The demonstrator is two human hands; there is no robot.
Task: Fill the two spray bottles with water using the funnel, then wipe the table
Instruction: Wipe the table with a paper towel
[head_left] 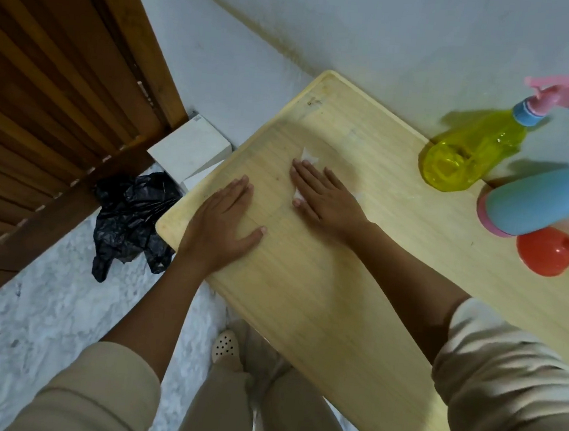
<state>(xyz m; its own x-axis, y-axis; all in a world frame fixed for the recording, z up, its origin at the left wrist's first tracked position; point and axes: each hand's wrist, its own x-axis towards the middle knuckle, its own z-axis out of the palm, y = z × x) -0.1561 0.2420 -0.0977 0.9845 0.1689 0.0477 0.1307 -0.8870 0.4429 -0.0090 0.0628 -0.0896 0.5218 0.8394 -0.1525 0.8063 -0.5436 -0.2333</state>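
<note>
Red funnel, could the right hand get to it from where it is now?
Probably yes: the right hand lies flat on a white tissue, and only bare table separates it from the red funnel.

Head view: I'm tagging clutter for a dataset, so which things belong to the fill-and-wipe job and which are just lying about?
Job: yellow spray bottle, blue spray bottle, red funnel, white wipe pressed under the right hand, table, left hand resting flat on it.
Lying about: black plastic bag, white box, wooden door.
</note>
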